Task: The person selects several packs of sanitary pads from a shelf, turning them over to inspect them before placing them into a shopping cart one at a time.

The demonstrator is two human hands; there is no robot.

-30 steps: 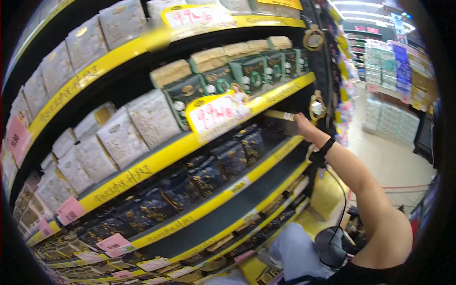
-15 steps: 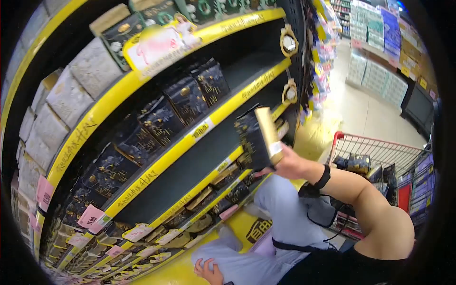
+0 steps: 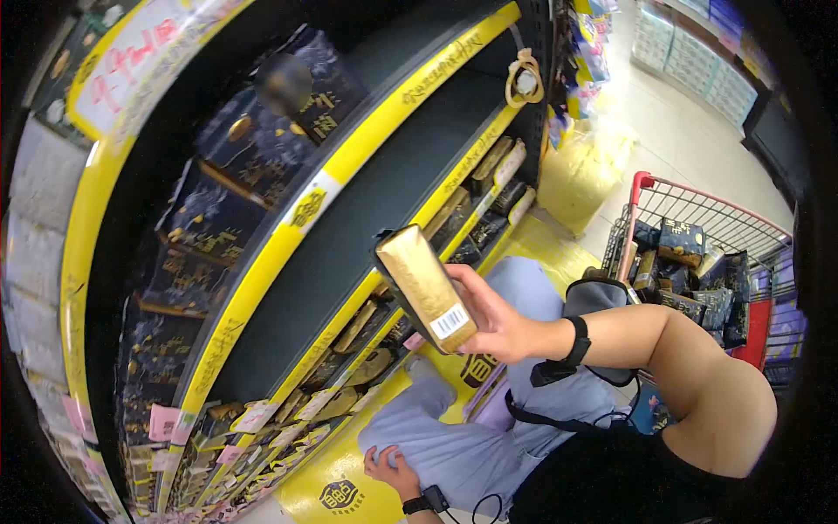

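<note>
My right hand (image 3: 497, 325) is closed around a black-and-gold tissue pack (image 3: 423, 284), held in the air in front of the shelves. The pack is tilted, with its gold side and a barcode label facing me. My left hand (image 3: 391, 472) lies with its fingers spread on my bent knee and holds nothing. Similar dark tissue packs (image 3: 205, 214) stand in a row on the shelf to the left. More dark packs lie heaped in the shopping cart (image 3: 642, 179) at the right.
Shelves with yellow edge strips (image 3: 358, 144) run along the left, bearing pink price tags (image 3: 163, 424). White packs (image 3: 44, 236) stand at far left. A yellow wrapped bundle (image 3: 580, 179) stands at the shelf's end. Yellow printed floor covering (image 3: 340, 489) lies beneath my legs.
My right hand has brought the tissue pack lower and to the left, turning its gold side toward me. The view has shifted, showing more of the cart's contents. My left hand stays on my knee.
</note>
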